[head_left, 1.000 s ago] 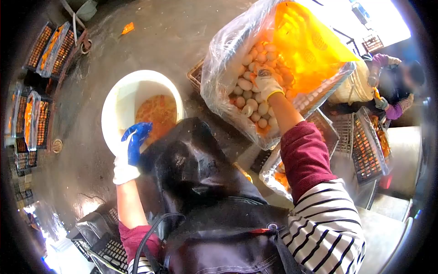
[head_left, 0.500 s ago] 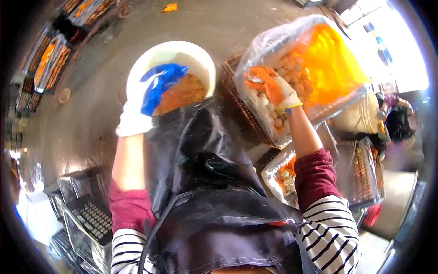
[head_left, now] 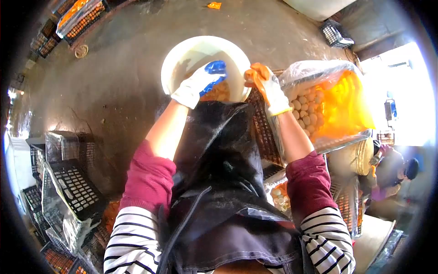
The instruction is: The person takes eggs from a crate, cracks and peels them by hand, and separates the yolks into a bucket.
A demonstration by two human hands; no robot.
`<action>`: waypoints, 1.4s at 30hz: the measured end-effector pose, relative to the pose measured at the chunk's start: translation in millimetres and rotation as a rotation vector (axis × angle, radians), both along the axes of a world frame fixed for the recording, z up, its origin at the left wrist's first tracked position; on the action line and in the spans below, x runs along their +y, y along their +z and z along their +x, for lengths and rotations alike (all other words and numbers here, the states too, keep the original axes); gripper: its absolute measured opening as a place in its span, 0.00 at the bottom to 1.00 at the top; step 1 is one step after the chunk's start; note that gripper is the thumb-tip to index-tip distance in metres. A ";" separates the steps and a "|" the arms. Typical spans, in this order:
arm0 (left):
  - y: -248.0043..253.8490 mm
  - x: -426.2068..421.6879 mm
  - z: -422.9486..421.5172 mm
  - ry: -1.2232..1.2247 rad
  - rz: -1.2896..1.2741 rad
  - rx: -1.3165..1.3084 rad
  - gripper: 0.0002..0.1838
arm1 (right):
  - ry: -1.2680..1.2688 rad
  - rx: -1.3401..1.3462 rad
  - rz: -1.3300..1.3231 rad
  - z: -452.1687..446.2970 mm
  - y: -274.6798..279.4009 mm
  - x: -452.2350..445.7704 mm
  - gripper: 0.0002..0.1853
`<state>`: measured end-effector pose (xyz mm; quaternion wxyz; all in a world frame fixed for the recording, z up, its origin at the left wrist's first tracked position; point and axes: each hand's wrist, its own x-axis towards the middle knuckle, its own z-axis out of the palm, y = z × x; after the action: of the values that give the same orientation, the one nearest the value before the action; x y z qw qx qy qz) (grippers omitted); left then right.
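Observation:
My left hand (head_left: 203, 82), in a white glove with a blue palm side, is over the white bucket (head_left: 171, 68) with its fingers curled; whatever it may hold is hidden. Orange-brown liquid (head_left: 218, 92) lies in the bucket. At the bucket's right rim is my right hand (head_left: 267, 86), in a white and orange glove, its fingers closed; their contents cannot be made out. To its right, eggs (head_left: 306, 109) fill a crate lined with clear plastic (head_left: 296, 71) and an orange sheet (head_left: 349, 107).
A smaller lined container of eggs (head_left: 279, 196) is partly under my right sleeve. Black crates (head_left: 77, 187) are stacked at the left, with more at the upper left. A black crate (head_left: 336, 35) sits at the upper right. A co-worker (head_left: 390, 171) is at the far right beside a pale bucket (head_left: 358, 157).
My right hand has left the egg crate and come to the bucket's rim. My left hand stays over the bucket, its fingers now more curled. The view has shifted.

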<state>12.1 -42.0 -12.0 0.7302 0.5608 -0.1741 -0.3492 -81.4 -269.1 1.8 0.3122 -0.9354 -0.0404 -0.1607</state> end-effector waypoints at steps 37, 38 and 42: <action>-22.4 -7.0 15.0 0.240 -0.152 -0.020 0.18 | 0.012 0.414 1.150 52.3 32.3 118.4 0.06; -12.9 -6.0 7.1 0.244 -0.082 -0.042 0.17 | -0.028 0.379 1.152 54.3 25.4 114.6 0.06; 7.2 -4.6 5.0 0.109 -0.234 0.154 0.17 | -0.268 0.326 1.082 54.3 36.1 116.3 0.07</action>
<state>17.1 -46.6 -4.8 0.8197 0.4519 -0.1265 -0.3285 -27.1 -152.8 37.9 0.7249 -0.6524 0.2151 -0.0506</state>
